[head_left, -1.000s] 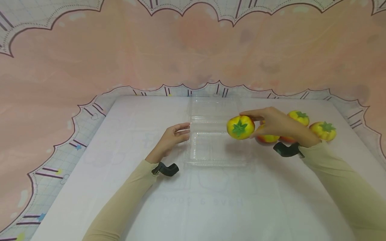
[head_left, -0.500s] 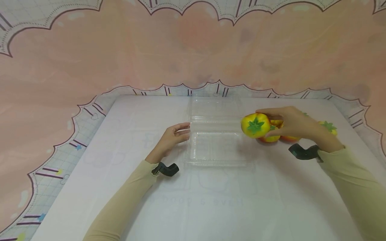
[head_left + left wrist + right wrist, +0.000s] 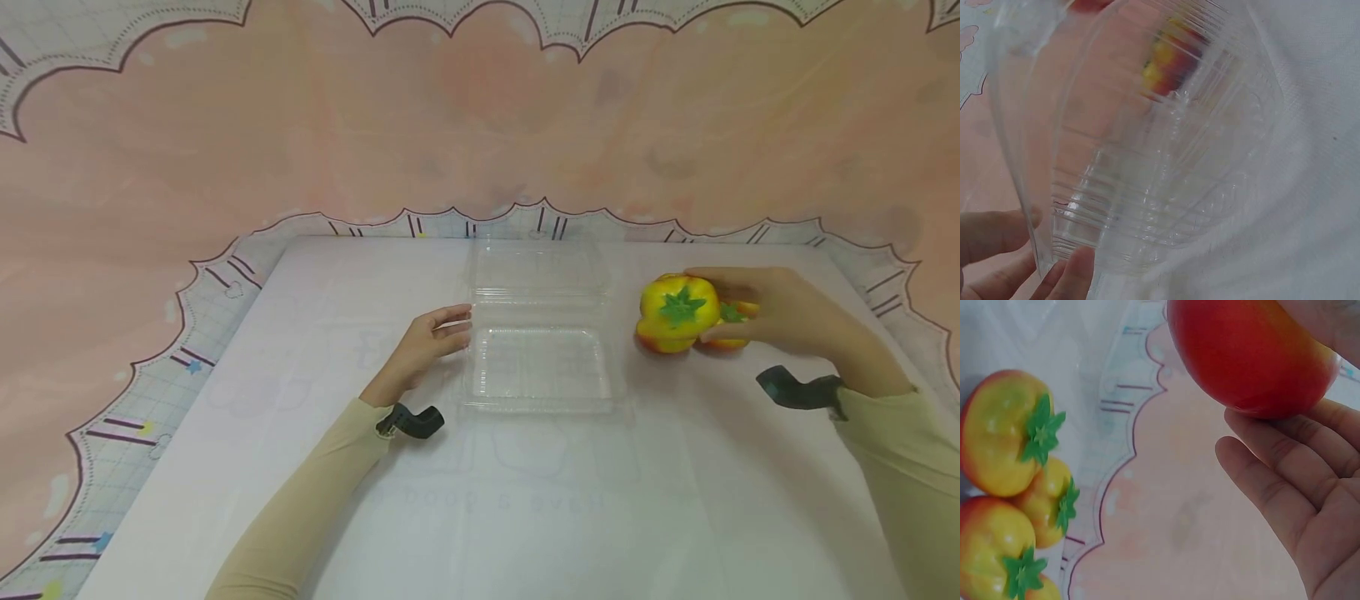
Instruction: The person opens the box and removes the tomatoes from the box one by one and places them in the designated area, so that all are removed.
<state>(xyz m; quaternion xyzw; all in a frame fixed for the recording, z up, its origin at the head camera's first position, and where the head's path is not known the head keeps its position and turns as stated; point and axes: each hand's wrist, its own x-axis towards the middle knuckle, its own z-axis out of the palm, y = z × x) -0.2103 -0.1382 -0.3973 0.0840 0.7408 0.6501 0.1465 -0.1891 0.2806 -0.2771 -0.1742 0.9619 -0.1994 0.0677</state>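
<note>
My right hand (image 3: 791, 312) holds a yellow-and-red tomato (image 3: 678, 307) with a green star-shaped calyx, above the right part of the table. In the right wrist view its smooth red underside (image 3: 1250, 359) rests between thumb and fingers. Several similar tomatoes (image 3: 1000, 434) lie on the table beneath, partly hidden by the hand in the head view. A clear plastic clamshell box (image 3: 540, 407) lies with its lid (image 3: 540, 267) raised back at the table's middle. My left hand (image 3: 427, 343) pinches the box's left edge, thumb and fingers on either side of the thin wall.
The white-covered table (image 3: 420, 533) ends at the back against a pink-orange cloth (image 3: 480, 125) with a scalloped border. Dark wrist-camera mounts (image 3: 798, 389) stick out from both sleeves.
My right hand has moved right with the tomato, from above the box to over the other tomatoes. The left hand and box have stayed in place.
</note>
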